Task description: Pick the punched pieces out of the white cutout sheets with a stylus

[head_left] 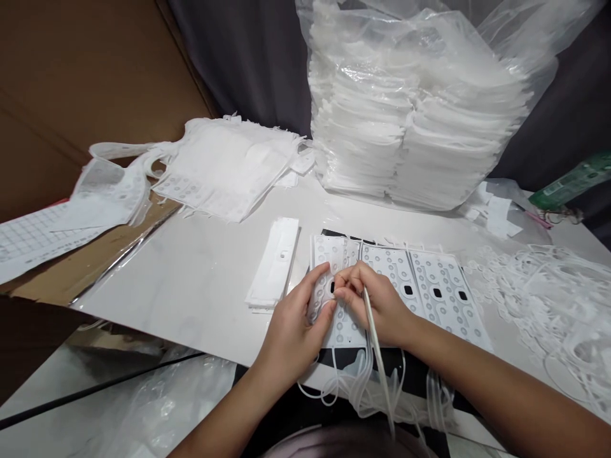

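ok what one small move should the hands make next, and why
Probably draw the right hand gently up from the leftmost dark square: its fingertips are at that square's edge, while the left hand rests on the white sheet beside it.

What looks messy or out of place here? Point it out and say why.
The white scraps on the right side of the table lie in a loose tangle, unlike the neatly layered stacks in the clear bag.

Bare L hand [293,321], R hand [389,305] + forearms [477,366], lt mauve garment [344,444]
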`<move>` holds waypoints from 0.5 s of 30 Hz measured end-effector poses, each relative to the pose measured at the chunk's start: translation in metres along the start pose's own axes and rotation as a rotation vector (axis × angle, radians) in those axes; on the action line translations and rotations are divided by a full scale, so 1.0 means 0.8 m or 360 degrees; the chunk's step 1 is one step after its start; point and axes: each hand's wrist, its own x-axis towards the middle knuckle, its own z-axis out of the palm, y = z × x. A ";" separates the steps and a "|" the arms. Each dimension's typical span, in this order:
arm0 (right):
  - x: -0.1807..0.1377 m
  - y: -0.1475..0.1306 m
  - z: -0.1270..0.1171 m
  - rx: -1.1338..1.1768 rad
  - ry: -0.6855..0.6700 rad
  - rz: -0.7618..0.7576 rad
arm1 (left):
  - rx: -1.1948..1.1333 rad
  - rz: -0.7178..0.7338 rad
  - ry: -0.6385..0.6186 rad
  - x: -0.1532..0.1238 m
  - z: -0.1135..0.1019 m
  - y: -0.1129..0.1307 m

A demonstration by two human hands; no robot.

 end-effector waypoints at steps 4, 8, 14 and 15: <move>0.001 -0.001 -0.003 0.0104 0.0006 0.0168 | 0.0007 0.0026 0.0006 -0.001 0.000 0.000; 0.001 -0.001 -0.004 0.0071 -0.0007 0.0190 | 0.0013 0.0045 0.0007 -0.001 0.000 0.001; -0.001 0.003 -0.002 -0.0039 0.0004 0.0065 | 0.0008 0.0035 -0.0001 -0.001 0.001 0.001; -0.001 0.003 -0.002 -0.0051 0.0008 0.0056 | 0.0013 0.0040 -0.0002 -0.002 0.001 0.001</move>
